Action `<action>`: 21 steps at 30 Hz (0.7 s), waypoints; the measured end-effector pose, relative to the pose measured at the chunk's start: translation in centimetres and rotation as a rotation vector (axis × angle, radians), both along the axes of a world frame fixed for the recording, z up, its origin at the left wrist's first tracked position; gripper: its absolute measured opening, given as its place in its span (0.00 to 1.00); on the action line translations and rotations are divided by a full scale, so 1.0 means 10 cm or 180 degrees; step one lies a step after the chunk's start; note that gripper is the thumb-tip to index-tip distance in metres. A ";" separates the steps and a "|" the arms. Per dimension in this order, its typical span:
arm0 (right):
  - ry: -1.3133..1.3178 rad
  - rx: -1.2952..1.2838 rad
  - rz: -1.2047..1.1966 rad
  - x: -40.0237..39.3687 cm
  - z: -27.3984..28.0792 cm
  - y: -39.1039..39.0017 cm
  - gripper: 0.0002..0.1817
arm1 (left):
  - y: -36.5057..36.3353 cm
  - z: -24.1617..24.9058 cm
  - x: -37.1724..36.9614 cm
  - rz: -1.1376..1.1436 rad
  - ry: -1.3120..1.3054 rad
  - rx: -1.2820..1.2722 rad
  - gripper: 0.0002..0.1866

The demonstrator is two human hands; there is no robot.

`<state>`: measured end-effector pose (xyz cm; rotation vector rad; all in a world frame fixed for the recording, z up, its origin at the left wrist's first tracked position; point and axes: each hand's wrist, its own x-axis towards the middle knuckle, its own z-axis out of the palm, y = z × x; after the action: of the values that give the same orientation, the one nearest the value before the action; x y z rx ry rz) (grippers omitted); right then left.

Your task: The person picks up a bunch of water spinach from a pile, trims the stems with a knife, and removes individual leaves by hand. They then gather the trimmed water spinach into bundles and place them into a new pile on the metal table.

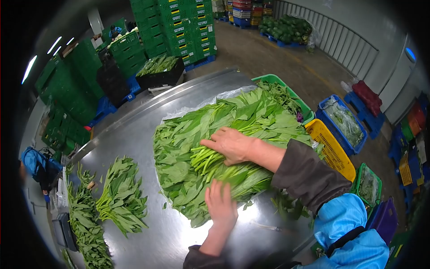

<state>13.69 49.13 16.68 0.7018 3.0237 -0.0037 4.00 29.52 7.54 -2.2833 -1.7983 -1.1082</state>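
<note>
A large heap of leafy greens that look like water spinach lies on a clear plastic sheet on the steel table. My right hand reaches over the heap, its fingers curled over a bunch of the greens whose pale cut stems point left. Below it, my left hand is at the near side of that bunch, fingers stretched out against the leaves and slightly blurred. Farther left on the table lie a smaller separate bunch and a long row of greens.
Beyond the table's right end stand a green crate, a yellow crate and a blue crate. Stacked green crates and a black box of greens are behind. Another person stands at far left.
</note>
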 end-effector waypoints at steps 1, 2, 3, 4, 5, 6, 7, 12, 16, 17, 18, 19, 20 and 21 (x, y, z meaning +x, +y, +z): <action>0.0000 0.0047 0.0047 -0.01 -0.01 0.00 0.52 | 0.00 0.00 0.00 0.0005 0.0002 -0.0011 0.40; -0.0003 0.0097 0.0090 0.00 -0.02 -0.01 0.52 | 0.00 0.00 0.01 0.0022 0.0007 -0.0009 0.41; -0.0002 0.0089 0.0086 -0.03 -0.03 -0.01 0.52 | 0.00 0.00 0.02 0.0031 0.0013 -0.0007 0.41; 0.0000 0.0203 0.0074 -0.07 -0.05 -0.02 0.49 | 0.00 0.00 0.03 0.0010 0.0019 -0.0021 0.41; 0.0005 0.0317 0.0052 -0.08 -0.06 -0.03 0.46 | 0.00 0.00 0.03 0.0038 0.0028 -0.0047 0.41; 0.0016 0.0313 0.0019 -0.07 -0.06 -0.03 0.46 | 0.00 0.00 0.03 0.0065 0.0040 -0.0062 0.42; 0.0184 0.0051 0.0034 -0.05 -0.04 0.00 0.42 | 0.00 0.01 0.03 0.0038 0.0055 -0.0059 0.42; 0.1656 -0.0386 -0.0325 0.19 0.28 0.09 0.31 | -0.02 0.11 -0.01 -0.0063 -0.0138 -0.0264 0.41; 0.2130 -0.0861 -0.0544 0.43 0.66 0.20 0.29 | -0.01 0.40 -0.05 -0.0182 -0.0558 -0.0428 0.42; 0.2216 -0.0953 -0.0601 0.45 0.69 0.21 0.29 | 0.03 0.44 -0.06 -0.0264 -0.1517 -0.0389 0.43; 0.2213 -0.0951 -0.0601 0.45 0.71 0.20 0.29 | 0.07 0.47 -0.08 -0.0342 -0.2476 -0.0349 0.44; 0.2244 -0.1014 -0.0548 0.44 0.71 0.18 0.30 | 0.23 0.39 -0.07 -0.0429 -0.3247 -0.0040 0.44; 0.2275 -0.1077 -0.0494 0.44 0.71 0.17 0.30 | 0.40 0.36 -0.13 -0.0426 -0.3251 -0.0038 0.44; 0.2171 -0.0932 -0.0412 0.41 0.65 0.18 0.31 | 0.59 0.40 -0.21 -0.0669 -0.4789 -0.0122 0.42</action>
<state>17.80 50.92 23.14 1.0331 3.4515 -0.8337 1.93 35.40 11.49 -1.5377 -1.6332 -3.3479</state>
